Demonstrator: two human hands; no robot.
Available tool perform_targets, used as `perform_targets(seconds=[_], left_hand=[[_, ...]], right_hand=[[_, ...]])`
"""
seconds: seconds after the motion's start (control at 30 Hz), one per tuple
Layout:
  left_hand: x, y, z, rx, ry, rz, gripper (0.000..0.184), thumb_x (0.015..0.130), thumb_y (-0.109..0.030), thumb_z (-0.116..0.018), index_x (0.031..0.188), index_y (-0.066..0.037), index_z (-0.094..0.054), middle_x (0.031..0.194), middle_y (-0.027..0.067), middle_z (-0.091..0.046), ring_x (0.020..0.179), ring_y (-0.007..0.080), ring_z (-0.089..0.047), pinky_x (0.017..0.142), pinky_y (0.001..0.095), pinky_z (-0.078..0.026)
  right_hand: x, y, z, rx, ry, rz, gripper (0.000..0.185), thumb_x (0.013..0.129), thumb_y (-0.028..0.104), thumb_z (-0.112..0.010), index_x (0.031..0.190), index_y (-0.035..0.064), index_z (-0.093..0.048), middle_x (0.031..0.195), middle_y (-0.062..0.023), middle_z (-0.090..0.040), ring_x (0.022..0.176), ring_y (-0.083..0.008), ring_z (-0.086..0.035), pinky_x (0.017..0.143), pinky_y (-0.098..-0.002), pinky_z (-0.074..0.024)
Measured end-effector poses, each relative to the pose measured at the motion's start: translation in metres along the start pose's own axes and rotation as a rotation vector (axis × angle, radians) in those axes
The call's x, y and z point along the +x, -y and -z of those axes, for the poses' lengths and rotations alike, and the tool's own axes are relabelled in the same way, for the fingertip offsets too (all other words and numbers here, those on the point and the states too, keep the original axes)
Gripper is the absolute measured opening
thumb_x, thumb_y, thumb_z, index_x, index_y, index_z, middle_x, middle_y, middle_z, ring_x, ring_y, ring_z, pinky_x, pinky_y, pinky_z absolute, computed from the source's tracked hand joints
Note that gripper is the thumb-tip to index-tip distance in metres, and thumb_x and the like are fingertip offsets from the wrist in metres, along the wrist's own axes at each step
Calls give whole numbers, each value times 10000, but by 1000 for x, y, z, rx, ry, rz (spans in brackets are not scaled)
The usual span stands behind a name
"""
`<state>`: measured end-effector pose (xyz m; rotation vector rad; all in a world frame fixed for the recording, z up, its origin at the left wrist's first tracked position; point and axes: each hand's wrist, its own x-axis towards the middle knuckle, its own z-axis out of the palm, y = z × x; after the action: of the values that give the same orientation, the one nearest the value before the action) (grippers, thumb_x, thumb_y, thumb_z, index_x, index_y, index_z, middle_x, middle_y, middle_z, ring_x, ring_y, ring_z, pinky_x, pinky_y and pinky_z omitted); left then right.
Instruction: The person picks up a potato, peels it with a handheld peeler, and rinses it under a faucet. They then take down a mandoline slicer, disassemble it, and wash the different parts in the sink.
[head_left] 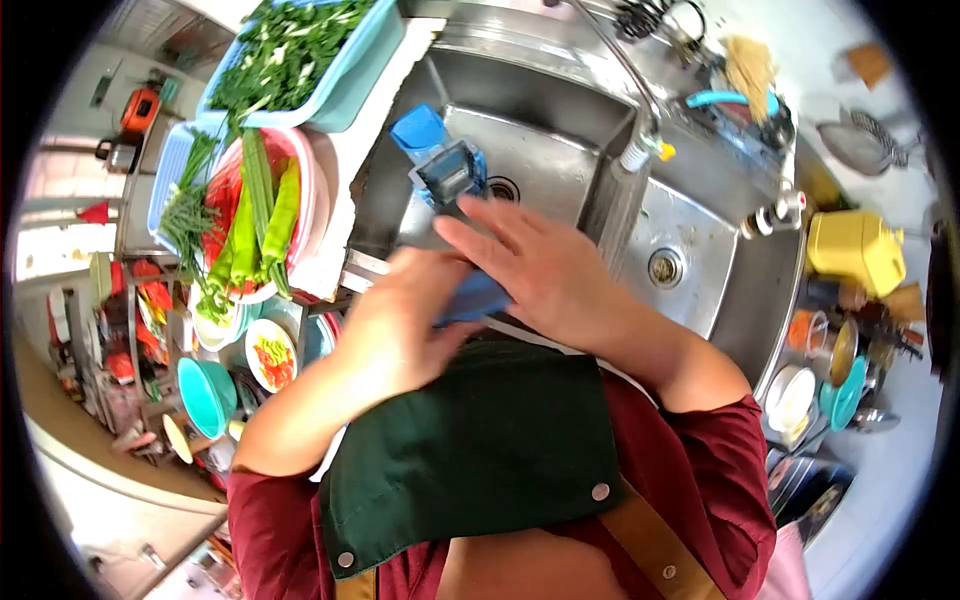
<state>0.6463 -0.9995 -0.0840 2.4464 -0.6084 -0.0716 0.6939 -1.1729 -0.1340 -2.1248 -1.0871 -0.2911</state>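
Observation:
A blue tool with a grey, box-like middle (450,172) reaches over the front part of the left sink basin. Its near end, a blue piece (478,297), shows between my hands. My left hand (405,305) is blurred and closed round this blue piece, with the thumb below it. My right hand (545,270) lies over the tool from the right, palm down, its fingers stretched out and slightly apart. The hands overlap at the fingertips, which hide the middle of the tool.
Left of the sink are a blue basket of chopped greens (290,60) and a pink bowl (308,180) of long green vegetables and red pieces. A faucet (635,155) stands between the two basins. At the right are a yellow jug (855,252) and several bowls.

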Motion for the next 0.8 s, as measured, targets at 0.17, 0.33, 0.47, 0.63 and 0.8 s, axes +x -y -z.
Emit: perform_targets(seconds=[0.17,0.33,0.47,0.63,0.8], left_hand=[[2,52,-21,-131,-118,-155,387,628,-79,-688,970,-8,-522,992,139,-532,877,262,-536,748,329,-430],[33,199,-74,-423,-304,652,372,721,-202,-647,985,27,-519,911,126,-566,836,182,-541,709,293,-436],[73,261,-112,-301,-288,602,381,696,-267,-653,957,-17,-532,862,117,-580,823,236,-558,683,327,-439],[72,216,-131,-65,157,480,259,675,-168,-606,913,-111,-524,918,162,-542,836,334,-545,680,384,-438],[62,187,-163,174,106,588,463,671,-71,-601,1089,-178,-431,1037,137,-447,880,333,-534,724,400,-445]], right_hand=[[-11,-24,0,81,300,-217,279,629,38,-563,899,61,-495,893,-120,-540,848,-297,-538,671,-350,-453],[-23,-52,33,4,-63,-673,207,653,-58,-506,834,41,-483,758,-157,-553,718,-287,-572,620,-324,-441],[-64,-60,60,-64,-349,-676,172,682,-53,-492,834,27,-489,835,-76,-580,781,-160,-549,727,-256,-424],[-97,-44,77,242,-704,-567,293,746,206,-616,893,31,-432,870,-133,-560,864,-260,-555,820,-397,-428],[-122,-36,82,348,-754,-493,312,764,262,-602,877,43,-410,859,-157,-551,867,-309,-554,822,-460,-425]])
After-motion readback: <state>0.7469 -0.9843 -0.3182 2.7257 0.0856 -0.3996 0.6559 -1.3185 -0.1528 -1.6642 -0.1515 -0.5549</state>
